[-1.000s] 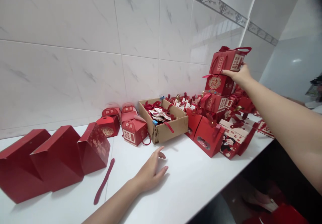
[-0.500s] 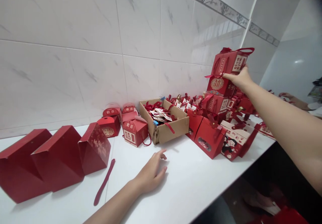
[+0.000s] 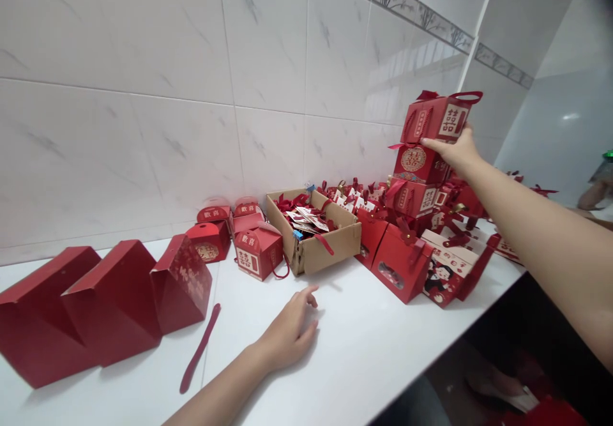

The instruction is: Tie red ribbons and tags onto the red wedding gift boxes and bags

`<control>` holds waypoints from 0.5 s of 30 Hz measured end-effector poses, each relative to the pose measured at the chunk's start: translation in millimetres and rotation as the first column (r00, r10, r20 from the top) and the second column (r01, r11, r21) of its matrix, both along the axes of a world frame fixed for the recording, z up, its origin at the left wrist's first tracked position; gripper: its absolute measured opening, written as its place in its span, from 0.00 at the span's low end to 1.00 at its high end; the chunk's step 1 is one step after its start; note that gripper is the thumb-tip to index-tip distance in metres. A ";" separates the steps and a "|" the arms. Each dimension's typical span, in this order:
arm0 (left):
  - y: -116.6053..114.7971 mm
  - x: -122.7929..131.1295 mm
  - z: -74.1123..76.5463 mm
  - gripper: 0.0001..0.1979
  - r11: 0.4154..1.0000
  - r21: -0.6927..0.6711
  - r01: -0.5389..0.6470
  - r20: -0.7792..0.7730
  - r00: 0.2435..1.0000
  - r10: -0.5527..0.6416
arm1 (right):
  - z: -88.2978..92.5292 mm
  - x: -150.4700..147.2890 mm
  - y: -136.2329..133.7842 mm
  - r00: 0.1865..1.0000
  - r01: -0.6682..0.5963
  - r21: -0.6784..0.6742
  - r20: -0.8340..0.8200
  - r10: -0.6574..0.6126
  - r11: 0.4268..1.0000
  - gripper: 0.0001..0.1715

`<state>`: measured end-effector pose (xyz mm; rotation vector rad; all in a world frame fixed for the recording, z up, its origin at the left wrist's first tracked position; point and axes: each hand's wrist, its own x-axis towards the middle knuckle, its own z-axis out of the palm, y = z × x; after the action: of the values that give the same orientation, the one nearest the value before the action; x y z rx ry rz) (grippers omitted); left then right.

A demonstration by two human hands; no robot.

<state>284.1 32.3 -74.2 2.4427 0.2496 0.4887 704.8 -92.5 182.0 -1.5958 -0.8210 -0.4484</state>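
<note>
On the white tabletop (image 3: 354, 349) rests my left hand (image 3: 290, 330), holding nothing, thumb apart from its lightly curled fingers. My right hand (image 3: 457, 148) is raised at the right, gripping the top red gift box (image 3: 433, 119) of a stack. Its thumb lies along the box's lower front edge; the other fingers are mostly hidden behind. Beneath that box is a second red gift box (image 3: 416, 163) with a round gold emblem, and a third gift box (image 3: 414, 197) below it. The top box has a ribbon loop and looks to be sitting on the one below.
A cardboard box (image 3: 330, 250) of ribbons and tags stands mid-table. Red window boxes (image 3: 400, 263) and a cartoon-printed box (image 3: 445, 266) are near the right edge. Plain red boxes (image 3: 112, 298), smaller gift boxes (image 3: 258, 253) and a red strip (image 3: 201, 349) lie left. Another person's hand (image 3: 594, 196) shows far right.
My right hand and the top gift box have shifted very slightly left. My left hand stays where it was. The other person's hand at the far right has moved right.
</note>
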 end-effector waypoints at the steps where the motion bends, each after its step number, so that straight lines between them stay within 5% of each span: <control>1: 0.0 0.1 0.4 0.27 1.000 0.002 -0.002 -0.001 1.000 0.002 | 0.4 -0.5 0.5 1.000 -0.012 0.016 -0.007 0.012 1.000 0.46; 15: -2.2 -0.4 3.1 0.26 1.000 -0.007 -0.008 0.010 1.000 0.008 | 2.8 -5.9 -5.5 0.993 -0.064 0.047 -0.096 0.068 0.997 0.29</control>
<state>283.6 30.1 -71.1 2.4325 0.2569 0.5020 698.8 -98.0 184.7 -1.5333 -0.7827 -0.3361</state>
